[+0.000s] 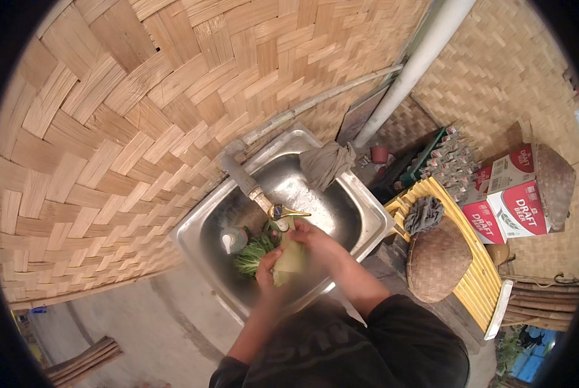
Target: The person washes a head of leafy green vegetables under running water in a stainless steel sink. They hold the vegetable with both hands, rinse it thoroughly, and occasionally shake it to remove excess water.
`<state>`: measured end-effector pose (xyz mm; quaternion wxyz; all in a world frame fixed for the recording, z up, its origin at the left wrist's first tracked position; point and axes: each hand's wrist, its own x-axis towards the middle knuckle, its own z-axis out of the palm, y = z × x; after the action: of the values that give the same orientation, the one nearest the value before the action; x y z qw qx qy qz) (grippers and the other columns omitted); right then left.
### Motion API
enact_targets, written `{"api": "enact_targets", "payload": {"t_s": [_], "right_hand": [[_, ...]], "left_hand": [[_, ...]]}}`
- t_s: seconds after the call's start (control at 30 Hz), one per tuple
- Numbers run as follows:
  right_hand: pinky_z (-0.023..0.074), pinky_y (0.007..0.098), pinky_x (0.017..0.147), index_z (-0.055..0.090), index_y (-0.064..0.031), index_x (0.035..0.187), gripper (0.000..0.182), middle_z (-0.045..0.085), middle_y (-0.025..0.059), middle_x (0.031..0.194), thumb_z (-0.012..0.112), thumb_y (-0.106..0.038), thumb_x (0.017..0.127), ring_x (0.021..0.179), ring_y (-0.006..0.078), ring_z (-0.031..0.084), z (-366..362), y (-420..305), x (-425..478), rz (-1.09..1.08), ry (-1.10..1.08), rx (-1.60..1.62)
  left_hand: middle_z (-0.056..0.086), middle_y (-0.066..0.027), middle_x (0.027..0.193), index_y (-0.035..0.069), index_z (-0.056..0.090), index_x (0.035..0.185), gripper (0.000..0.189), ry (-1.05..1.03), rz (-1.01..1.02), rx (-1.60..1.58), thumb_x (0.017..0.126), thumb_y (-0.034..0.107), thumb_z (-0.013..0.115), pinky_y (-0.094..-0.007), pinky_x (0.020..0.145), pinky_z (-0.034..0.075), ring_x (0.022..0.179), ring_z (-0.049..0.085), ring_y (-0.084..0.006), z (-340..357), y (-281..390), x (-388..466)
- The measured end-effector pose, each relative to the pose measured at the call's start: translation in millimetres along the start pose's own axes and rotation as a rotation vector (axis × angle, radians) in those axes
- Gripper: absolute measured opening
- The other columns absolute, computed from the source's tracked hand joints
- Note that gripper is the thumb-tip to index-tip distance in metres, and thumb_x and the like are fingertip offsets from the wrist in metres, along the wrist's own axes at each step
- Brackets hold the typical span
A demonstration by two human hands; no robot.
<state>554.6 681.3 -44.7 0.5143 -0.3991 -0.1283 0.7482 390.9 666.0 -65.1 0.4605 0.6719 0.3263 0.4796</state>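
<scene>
Both of my hands hold a pale green leaf [289, 259], perhaps cabbage, under the spout of a metal tap [278, 213] with a brass-coloured lever. My left hand [268, 271] grips the leaf's left side. At its upper right edge, the fingers of my right hand [310, 237] pinch it. Darker leafy greens [252, 256] lie in the stainless steel sink [367, 194], just left of the held leaf. A bottle with a white pump top [228, 241] stands beside the greens. The lower part of the leaf is blurred.
A grey cloth [327, 164] hangs over the sink's far right rim. To the right, a yellow slatted rack [478, 291] bears a dark cloth [423, 215] and a woven conical hat [439, 262]. Beyond are crated glass bottles [447, 162] and beer cartons [517, 208]. A woven bamboo wall [124, 145] stands behind the sink.
</scene>
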Motion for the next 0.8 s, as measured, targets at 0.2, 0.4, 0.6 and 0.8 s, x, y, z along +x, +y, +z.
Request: {"api": "enact_targets", "payload": {"t_s": [0.2, 0.4, 0.6, 0.8], "right_hand": [[0.0519, 0.0273, 0.058, 0.047, -0.0080, 0.117, 0.023, 0.058, 0.0049, 0.090, 0.046, -0.019, 0.097, 0.070, 0.0152, 0.058, 2, -6, 25, -0.055, 0.187, 0.059], [0.0472, 0.0237, 0.053, 0.048, -0.0097, 0.115, 0.023, 0.056, 0.0007, 0.087, 0.046, -0.025, 0.097, 0.064, 0.0094, 0.052, 23, -7, 38, -0.127, 0.341, -0.106], [0.0456, 0.0220, 0.056, 0.045, -0.0108, 0.117, 0.026, 0.054, -0.0012, 0.087, 0.051, -0.023, 0.095, 0.068, 0.0072, 0.051, 14, 10, 61, -0.375, 0.279, -0.112], [0.0410, 0.0273, 0.086, 0.036, -0.0047, 0.132, 0.050, 0.049, 0.0074, 0.117, 0.058, -0.024, 0.092, 0.105, 0.0167, 0.047, -8, 51, 63, -0.450, 0.276, -0.364]], "left_hand": [[0.052, -0.0195, 0.126, 0.006, 0.046, 0.115, 0.051, 0.023, -0.081, -0.012, 0.072, -0.003, 0.070, -0.0371, 0.099, 0.040, 0.117, 0.051, -0.0277, 17, 14, -2], [0.055, -0.0124, 0.119, 0.003, 0.040, 0.128, 0.051, 0.204, -0.654, -0.386, 0.081, -0.002, 0.061, -0.0342, 0.095, 0.041, 0.109, 0.053, -0.0200, 5, 29, 7], [0.057, -0.0072, 0.110, 0.002, 0.048, 0.122, 0.048, 0.110, -0.893, -0.339, 0.078, 0.005, 0.070, -0.0315, 0.087, 0.044, 0.100, 0.055, -0.0169, -7, 20, 22], [0.058, -0.0060, 0.110, 0.000, 0.051, 0.119, 0.046, 0.207, -0.764, -0.282, 0.077, 0.005, 0.070, -0.0299, 0.086, 0.044, 0.098, 0.056, -0.0160, 7, 8, 33]]}}
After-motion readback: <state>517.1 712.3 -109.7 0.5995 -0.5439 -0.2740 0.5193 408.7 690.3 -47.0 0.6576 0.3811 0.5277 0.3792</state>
